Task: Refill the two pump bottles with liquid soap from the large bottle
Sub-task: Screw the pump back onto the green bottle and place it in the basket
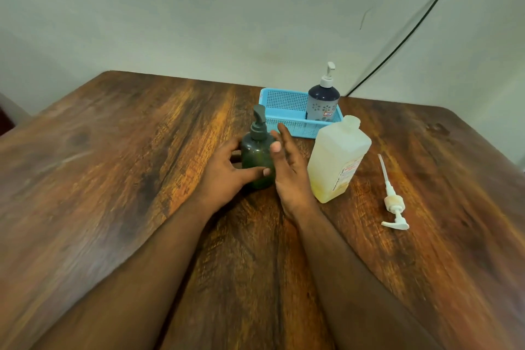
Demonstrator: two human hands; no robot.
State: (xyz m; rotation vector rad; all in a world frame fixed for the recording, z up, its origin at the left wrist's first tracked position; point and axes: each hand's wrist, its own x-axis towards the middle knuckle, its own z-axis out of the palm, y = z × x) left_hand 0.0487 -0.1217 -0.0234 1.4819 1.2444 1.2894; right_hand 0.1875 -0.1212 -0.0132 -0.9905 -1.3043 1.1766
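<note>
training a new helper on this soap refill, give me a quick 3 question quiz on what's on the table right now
1. True or false: the large bottle has its pump screwed on.
2. Which pump bottle stands in the blue basket?
A. the dark green pump bottle
B. the flowered pump bottle
C. both
3. Fill in: the loose white pump lies on the wooden table to the ____ of the large bottle.

Key
1. False; its neck is open.
2. B; the dark green one stands on the table, with the left hand wrapped around it and the right hand open beside it.
3. right
</note>
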